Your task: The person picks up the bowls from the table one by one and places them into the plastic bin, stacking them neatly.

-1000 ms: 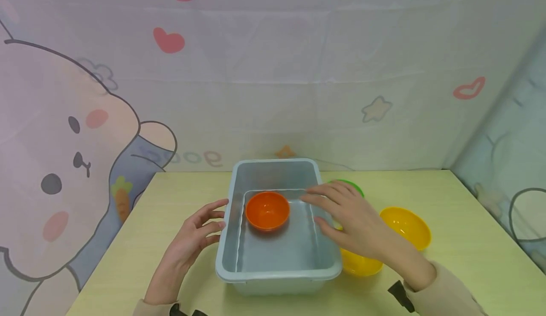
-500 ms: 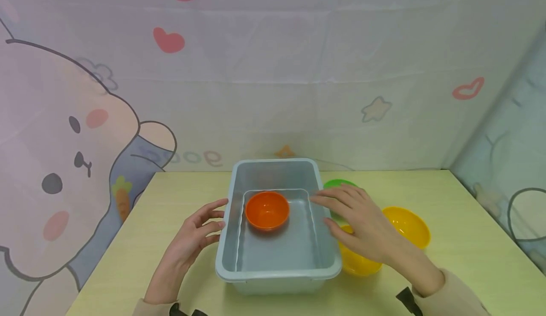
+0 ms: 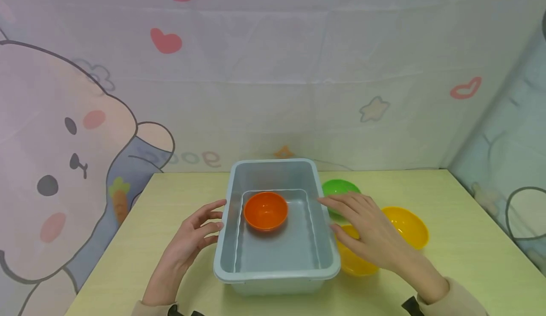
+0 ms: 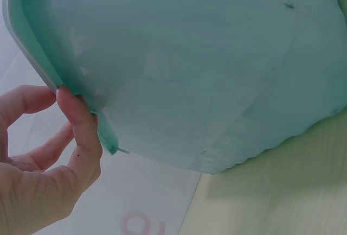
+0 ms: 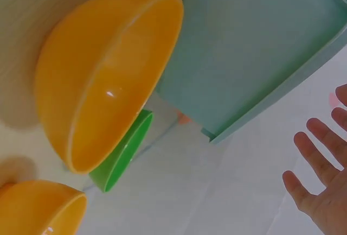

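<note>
Leftmost, the left hand [image 3: 187,245], fingers relaxed, touches the rim of the pale blue rectangular plastic tub [image 3: 277,275] (holding a round orange plastic bowl [image 3: 265,210]). Rightward, the right hand [image 3: 371,233], fingers spread, hovers over a yellow plastic bowl [image 3: 355,262], beside the green plastic bowl [image 3: 339,186].

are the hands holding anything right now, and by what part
Nothing is gripped. The left hand touches the tub at its left rim; the right hand hovers open.
</note>
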{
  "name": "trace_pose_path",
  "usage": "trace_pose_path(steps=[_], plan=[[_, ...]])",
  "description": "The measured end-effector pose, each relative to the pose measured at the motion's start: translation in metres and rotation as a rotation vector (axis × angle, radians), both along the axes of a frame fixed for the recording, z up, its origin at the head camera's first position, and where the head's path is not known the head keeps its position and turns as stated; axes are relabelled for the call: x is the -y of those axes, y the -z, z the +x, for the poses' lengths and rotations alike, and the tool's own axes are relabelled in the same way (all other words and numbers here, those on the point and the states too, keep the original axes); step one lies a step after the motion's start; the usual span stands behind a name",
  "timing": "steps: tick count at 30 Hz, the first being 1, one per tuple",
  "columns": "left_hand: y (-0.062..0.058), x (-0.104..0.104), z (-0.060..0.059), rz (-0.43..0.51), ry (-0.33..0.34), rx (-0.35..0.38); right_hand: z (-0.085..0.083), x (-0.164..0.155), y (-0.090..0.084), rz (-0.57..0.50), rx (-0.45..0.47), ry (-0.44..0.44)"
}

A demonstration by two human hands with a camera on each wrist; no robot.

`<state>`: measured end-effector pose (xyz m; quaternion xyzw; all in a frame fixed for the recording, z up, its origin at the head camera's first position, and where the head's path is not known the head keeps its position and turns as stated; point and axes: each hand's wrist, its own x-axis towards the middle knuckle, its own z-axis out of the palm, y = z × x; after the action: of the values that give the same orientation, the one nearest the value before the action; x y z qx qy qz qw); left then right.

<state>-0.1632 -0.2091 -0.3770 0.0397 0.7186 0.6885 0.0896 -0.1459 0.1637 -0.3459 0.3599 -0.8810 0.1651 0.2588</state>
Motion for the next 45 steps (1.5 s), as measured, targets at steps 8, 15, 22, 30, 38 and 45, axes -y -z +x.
trace_pose_path(steps=[8,15,22,30,38,45], plan=[[0.001,0.001,0.0,0.005,0.002,-0.003,0.001,-0.008,0.013,0.001,0.018,0.037],[0.001,0.0,0.001,0.008,0.005,0.0,0.004,-0.015,0.021,-0.011,0.057,0.072],[0.001,0.0,0.001,0.007,0.001,0.0,0.006,-0.021,0.032,-0.022,0.078,0.115],[0.003,0.0,0.001,0.005,0.0,0.001,0.006,-0.024,0.04,0.015,0.101,0.137],[0.002,0.0,-0.001,0.001,-0.005,-0.003,0.0,-0.027,0.048,0.069,0.13,0.134],[0.002,0.0,-0.001,0.005,-0.003,-0.008,0.0,-0.028,0.056,0.104,0.22,0.169]])
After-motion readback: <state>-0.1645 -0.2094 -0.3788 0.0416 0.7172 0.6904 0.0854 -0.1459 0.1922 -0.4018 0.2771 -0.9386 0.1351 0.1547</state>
